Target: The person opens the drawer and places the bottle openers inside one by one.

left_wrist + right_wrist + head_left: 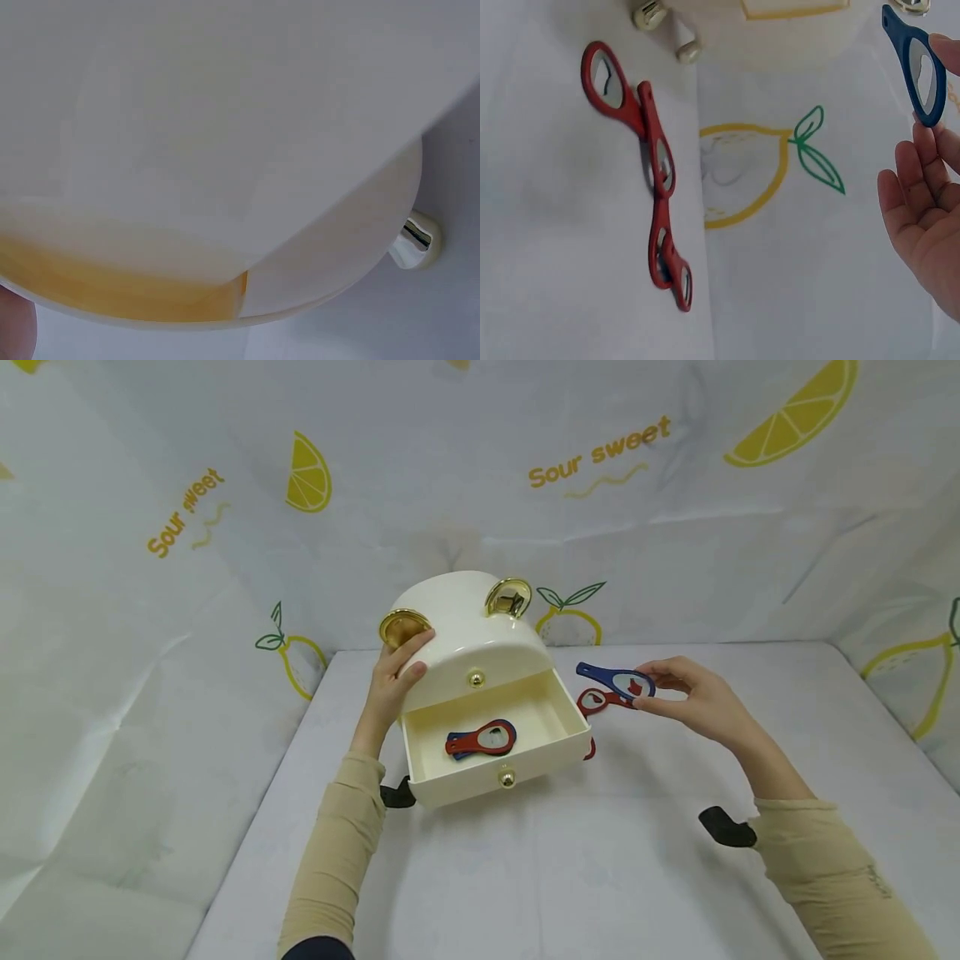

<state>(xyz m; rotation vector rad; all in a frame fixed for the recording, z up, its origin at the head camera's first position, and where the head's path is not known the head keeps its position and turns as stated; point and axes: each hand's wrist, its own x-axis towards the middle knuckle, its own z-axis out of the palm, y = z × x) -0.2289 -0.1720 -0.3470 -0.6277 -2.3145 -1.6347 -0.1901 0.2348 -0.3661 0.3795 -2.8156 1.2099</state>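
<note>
A cream drawer box (465,635) with a rounded top and gold ear-shaped pieces has its lower drawer (540,710) pulled out. Inside lie a red paddle (480,740), shaped like a small magnifier with a round picture, and a blue one partly beneath it. My left hand (390,681) holds the box's left side, thumb toward the front, fingers by the left gold ear. In the left wrist view only a fingertip (15,326) shows at a pale rim. Right of the box, my right hand (686,693) pinches a blue paddle (919,71) by its round end, above the table.
Several red paddles (660,161) lie overlapping on the table, right of the box; the box partly hides one in the head view. A white cloth (540,877) covers the table. Behind the box hangs a lemon-print backdrop (450,468). Black camera mounts (727,827) stick out from the wrists.
</note>
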